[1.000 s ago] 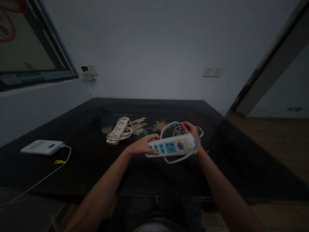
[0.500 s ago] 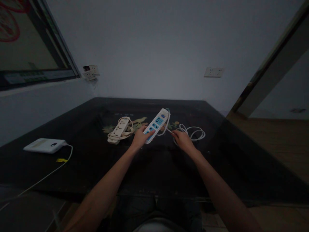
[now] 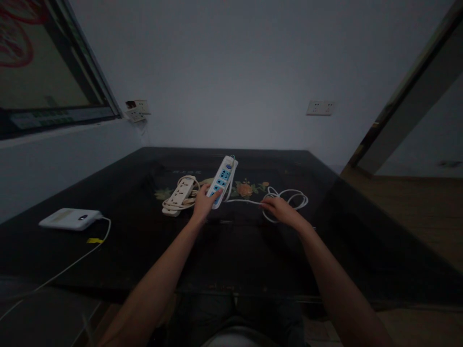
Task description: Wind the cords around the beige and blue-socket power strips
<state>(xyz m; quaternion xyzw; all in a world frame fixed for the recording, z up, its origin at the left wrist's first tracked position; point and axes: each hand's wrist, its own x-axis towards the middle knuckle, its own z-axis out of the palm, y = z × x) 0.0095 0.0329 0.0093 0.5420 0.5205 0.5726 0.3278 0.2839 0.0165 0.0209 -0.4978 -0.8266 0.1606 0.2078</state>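
My left hand (image 3: 203,203) grips the near end of a white power strip with blue sockets (image 3: 223,177), which points away from me over the dark table (image 3: 144,241). The strip's white cord (image 3: 285,197) runs right from it and lies in loose loops on the table. My right hand (image 3: 280,210) is closed on that cord, just left of the loops. A cream power strip with its cord wound round it (image 3: 179,194) lies just left of my left hand.
A white flat device (image 3: 70,218) with a white cable and a yellow tag lies at the table's left. Wall sockets (image 3: 320,107) sit on the far wall, more (image 3: 135,110) by the window frame at left. A wooden floor shows at right.
The blue-socket strip has swung from crosswise in front of me to pointing away, and moved left and farther out. My right hand left the strip's end and now holds the stretched cord.
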